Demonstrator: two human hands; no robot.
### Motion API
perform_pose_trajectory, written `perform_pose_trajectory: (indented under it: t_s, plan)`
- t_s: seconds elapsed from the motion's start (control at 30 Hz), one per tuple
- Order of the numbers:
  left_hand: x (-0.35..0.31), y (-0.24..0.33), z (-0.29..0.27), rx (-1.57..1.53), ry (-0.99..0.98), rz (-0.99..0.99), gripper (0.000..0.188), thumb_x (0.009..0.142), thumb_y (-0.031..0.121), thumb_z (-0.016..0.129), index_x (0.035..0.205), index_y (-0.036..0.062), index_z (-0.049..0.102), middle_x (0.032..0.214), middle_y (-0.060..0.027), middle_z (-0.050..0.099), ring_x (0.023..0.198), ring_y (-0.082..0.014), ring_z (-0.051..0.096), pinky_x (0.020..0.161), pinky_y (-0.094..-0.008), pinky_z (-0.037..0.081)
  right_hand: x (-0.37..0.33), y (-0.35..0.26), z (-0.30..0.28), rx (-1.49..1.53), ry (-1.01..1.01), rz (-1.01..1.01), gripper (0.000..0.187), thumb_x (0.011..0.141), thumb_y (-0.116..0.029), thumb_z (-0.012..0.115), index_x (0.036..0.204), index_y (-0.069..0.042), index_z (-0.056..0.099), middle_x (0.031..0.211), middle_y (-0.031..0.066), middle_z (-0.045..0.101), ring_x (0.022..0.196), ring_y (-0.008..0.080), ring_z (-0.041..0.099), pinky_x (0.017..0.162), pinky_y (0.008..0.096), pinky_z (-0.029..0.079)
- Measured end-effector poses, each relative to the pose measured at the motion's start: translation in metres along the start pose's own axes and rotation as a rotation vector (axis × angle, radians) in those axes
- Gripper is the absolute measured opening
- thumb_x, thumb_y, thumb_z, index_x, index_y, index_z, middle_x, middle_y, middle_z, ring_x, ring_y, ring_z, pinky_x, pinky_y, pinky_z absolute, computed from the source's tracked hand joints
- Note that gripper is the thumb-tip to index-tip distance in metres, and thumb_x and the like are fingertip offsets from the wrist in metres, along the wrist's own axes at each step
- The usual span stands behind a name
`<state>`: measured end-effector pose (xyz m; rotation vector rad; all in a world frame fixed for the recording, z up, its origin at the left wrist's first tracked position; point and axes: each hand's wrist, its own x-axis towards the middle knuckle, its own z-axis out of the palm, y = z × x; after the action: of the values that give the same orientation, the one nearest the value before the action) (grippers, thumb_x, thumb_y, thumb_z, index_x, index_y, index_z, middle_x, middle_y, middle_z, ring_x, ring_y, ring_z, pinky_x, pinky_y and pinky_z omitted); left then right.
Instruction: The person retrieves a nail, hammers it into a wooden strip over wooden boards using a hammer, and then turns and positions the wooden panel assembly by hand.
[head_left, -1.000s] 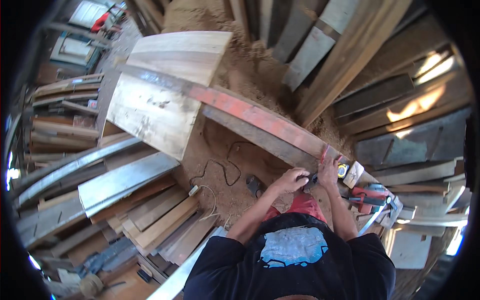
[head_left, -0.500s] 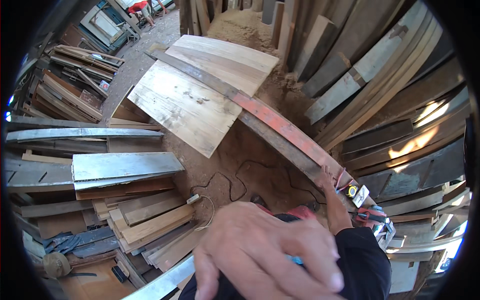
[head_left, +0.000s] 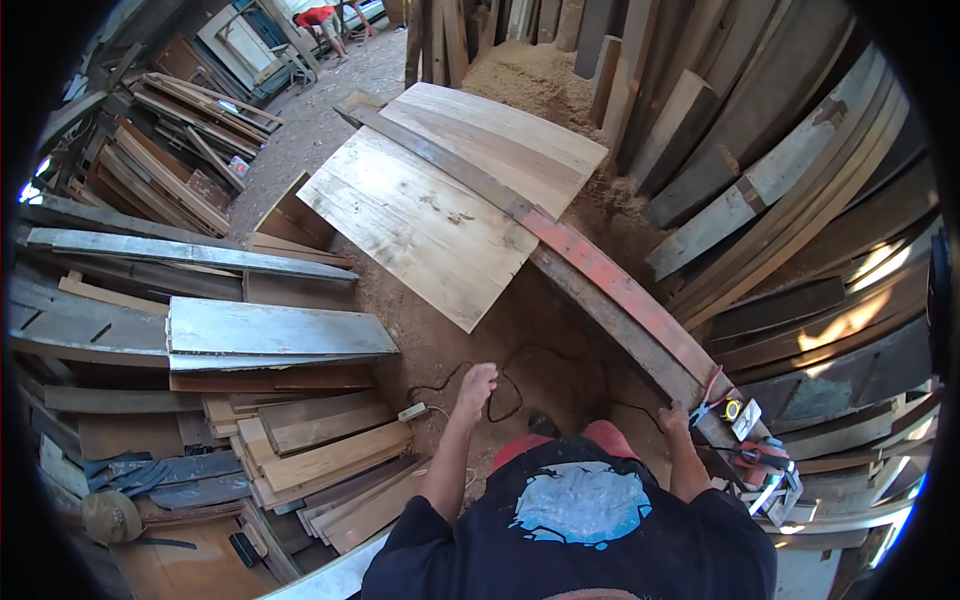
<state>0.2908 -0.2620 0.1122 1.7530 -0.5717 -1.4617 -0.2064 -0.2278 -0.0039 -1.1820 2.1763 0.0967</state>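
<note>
My left hand (head_left: 480, 380) is closed in a fist above the sandy floor, left of the long beam. A dark cord (head_left: 515, 408) passes behind it on the floor; whatever is in the fist, if anything, is too small to make out. My right hand (head_left: 676, 416) is closed beside the near end of the beam (head_left: 620, 292), whose top is partly red; what its fingers hold is hidden. Pale wooden boards (head_left: 420, 225) lie toward the far end, with a dark strip (head_left: 440, 158) across them. A yellow tape measure (head_left: 732, 410) sits near my right hand.
A red power tool (head_left: 765, 457) lies at the beam's near end. Stacked planks (head_left: 330, 440) and a whitish board (head_left: 280, 328) stand at left. Timber (head_left: 770, 210) leans at right, sawdust (head_left: 520, 75) heaps behind. Another person in red (head_left: 318, 20) bends far off.
My left hand has dropped from close in front of the camera to above the floor, closed. My right hand has come off the beam's top to its near side. The view has shifted slightly left.
</note>
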Motion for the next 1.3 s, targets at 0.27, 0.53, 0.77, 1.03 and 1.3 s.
perform_pose_trajectory:
  t_s: [0.27,0.53,0.77,1.03,1.3]
  plan:
    - [0.062,-0.098,-0.013,0.323,0.027,-0.004,0.029,0.093,0.028,0.056,0.107,0.0033,0.061,0.094,-0.0058,0.064,0.085,-0.0160,0.057,0.077,-0.0309,0.046,0.041,0.000,-0.024,-0.086,0.037,-0.056,0.062,0.082,-0.025,0.057,0.139,-0.003,0.048,0.138,0.0281,0.049,0.132,0.0432,0.043,0.112,0.0473,0.035]
    - [0.107,-0.051,0.002,0.417,0.424,0.079,0.064,0.091,0.039,0.062,0.132,-0.0073,0.046,0.115,-0.0179,0.062,0.109,-0.0274,0.059,0.096,-0.0365,0.044,0.066,-0.066,-0.106,-0.067,0.068,-0.053,0.076,0.082,-0.034,0.063,0.149,-0.010,0.033,0.153,0.0232,0.029,0.139,0.0496,0.031,0.114,0.0524,0.031]
    - [0.112,0.023,0.038,1.248,0.537,0.191,0.080,0.086,0.050,0.062,0.137,-0.0077,0.041,0.139,-0.0332,0.043,0.125,-0.0473,0.046,0.104,-0.0559,0.039,0.095,-0.068,-0.088,0.080,0.319,0.041,0.075,0.083,-0.036,0.064,0.147,-0.009,0.036,0.152,0.0242,0.031,0.136,0.0489,0.035,0.112,0.0530,0.033]
    - [0.183,0.079,0.155,1.384,-0.005,0.676,0.082,0.080,0.037,0.073,0.143,0.0010,0.035,0.152,-0.0302,0.027,0.141,-0.0470,0.025,0.115,-0.0585,0.020,0.028,-0.010,-0.066,0.283,0.358,0.631,0.064,0.084,-0.031,0.068,0.137,-0.010,0.040,0.139,0.0249,0.043,0.126,0.0450,0.046,0.101,0.0525,0.043]
    - [0.218,0.111,0.293,1.588,-0.526,1.085,0.091,0.075,0.031,0.080,0.146,0.0019,0.031,0.155,-0.0285,0.021,0.144,-0.0449,0.022,0.116,-0.0582,0.019,0.032,0.013,-0.044,0.455,0.414,0.762,0.048,0.086,-0.023,0.068,0.125,-0.010,0.041,0.124,0.0227,0.052,0.112,0.0448,0.056,0.091,0.0533,0.049]
